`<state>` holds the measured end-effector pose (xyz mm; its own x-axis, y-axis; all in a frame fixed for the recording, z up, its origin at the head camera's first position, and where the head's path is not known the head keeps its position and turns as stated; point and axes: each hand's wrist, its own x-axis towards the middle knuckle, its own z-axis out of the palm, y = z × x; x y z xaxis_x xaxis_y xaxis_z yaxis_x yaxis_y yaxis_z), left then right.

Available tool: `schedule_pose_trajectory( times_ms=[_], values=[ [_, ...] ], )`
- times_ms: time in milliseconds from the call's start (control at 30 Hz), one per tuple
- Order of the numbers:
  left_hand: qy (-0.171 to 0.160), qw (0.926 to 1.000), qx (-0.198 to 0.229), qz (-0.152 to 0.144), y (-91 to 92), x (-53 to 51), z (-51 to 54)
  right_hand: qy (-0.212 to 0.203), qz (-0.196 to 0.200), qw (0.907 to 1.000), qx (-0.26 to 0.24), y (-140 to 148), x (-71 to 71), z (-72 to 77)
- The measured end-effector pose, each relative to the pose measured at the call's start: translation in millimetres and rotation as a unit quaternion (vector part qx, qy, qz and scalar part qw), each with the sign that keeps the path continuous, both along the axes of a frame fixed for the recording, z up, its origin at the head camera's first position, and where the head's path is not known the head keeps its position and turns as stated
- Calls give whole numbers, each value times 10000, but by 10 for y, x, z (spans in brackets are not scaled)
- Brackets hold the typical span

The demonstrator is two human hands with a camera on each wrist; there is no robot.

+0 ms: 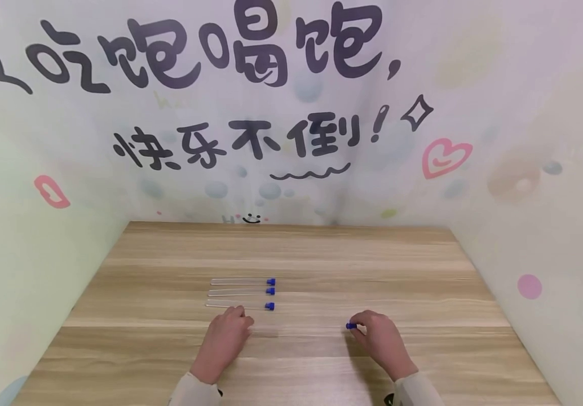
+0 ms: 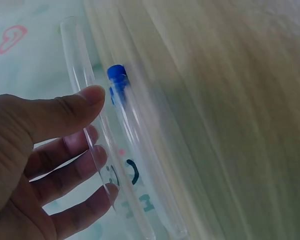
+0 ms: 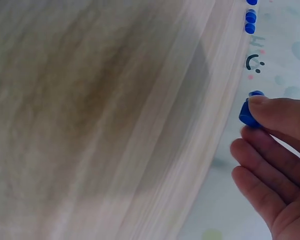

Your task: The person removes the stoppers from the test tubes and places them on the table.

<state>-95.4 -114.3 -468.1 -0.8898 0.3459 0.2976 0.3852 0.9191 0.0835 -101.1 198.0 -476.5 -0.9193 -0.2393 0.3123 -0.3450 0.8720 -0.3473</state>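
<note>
Three clear tubes with blue stoppers lie on the wooden table (image 1: pixel 423 270) just left of centre in the head view, stacked one above another with their stoppered ends toward the right: the upper tube (image 1: pixel 243 281), the middle tube (image 1: pixel 243 292) just below it, and the lower tube (image 1: pixel 269 306) a little apart, partly behind the left hand (image 1: pixel 226 338). Those three look finished as they lie, each with its stopper seated in the end. A fourth, the bare tube (image 2: pixel 104 137), is in the left hand; in the left wrist view it slants from the upper left to the lower middle of the frame, pinched between the thumb and the curled fingertips, and no stopper shows on the stretch in view. Whether its upper end there is the mouth or the rounded bottom is hard to tell, since the glass is so clear and the head view barely shows it. The right hand (image 1: pixel 380 337), at the lower right of the head view, pinches a loose stopper (image 3: pixel 248 114) between thumb and forefinger, the other fingers loosely bent and holding nothing. Tube and stopper are well apart, one in each hand, so by my judgement three tubes stand complete and this single pair is all that remains unjoined among the pieces in view.
</note>
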Motion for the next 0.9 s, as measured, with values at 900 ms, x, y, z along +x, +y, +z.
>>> schedule_pose_trajectory(
  times_ms=[900],
  values=[
    [-218,9998,21,3,-91,4,-141,-720,-217,9965,364,16,-2,-128]
  ],
)
